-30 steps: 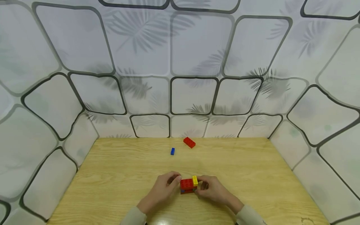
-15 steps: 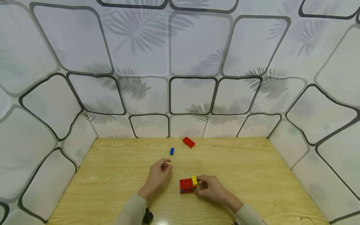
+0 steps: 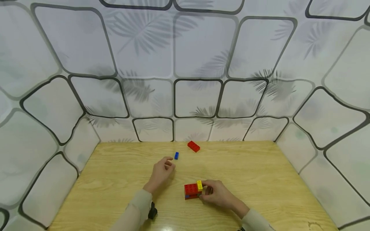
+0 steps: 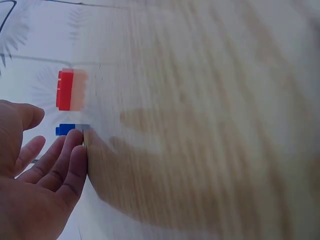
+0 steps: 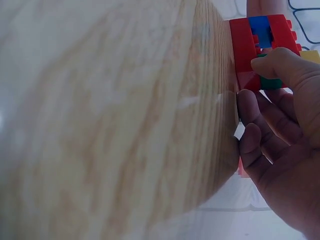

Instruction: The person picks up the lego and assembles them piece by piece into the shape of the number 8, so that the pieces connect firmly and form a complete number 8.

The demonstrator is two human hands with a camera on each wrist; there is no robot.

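Observation:
My right hand (image 3: 218,194) grips the right end of a small stack of toy building bricks (image 3: 190,189) on the table. In the right wrist view, the stack has a red bottom brick (image 5: 241,42), a blue brick (image 5: 259,31) and a green brick (image 5: 270,83) in the middle layer, and red above. The thumb lies across the green one. A yellow brick (image 3: 199,185) sits on top at the right end. My left hand (image 3: 161,170) reaches over the table, fingers loosely bent, holding nothing. Its fingertips are close to a small blue brick (image 3: 176,156), partly behind them in the left wrist view.
A loose red brick (image 3: 193,146) lies near the back edge of the wooden table (image 3: 245,166), behind and right of the small blue brick. Patterned light panels (image 3: 199,98) enclose the table at the back and both sides.
My left hand has left the brick stack and moved forward and to the left, up to the small blue brick. The right hand and the stack have stayed in place.

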